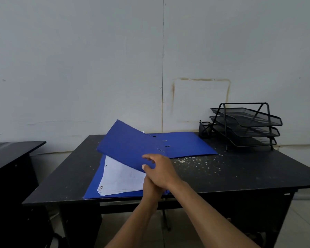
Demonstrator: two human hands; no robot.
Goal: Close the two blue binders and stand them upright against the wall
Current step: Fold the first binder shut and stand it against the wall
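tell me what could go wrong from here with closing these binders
1. The loose paper stack has fanned, curled corners at its near left; the raised cover could crease them as it closes.
2. The lower binder lies at the table's front edge; a push might slide it off.
3. The right hand grips only the cover's corner over the left hand, so it may slip.
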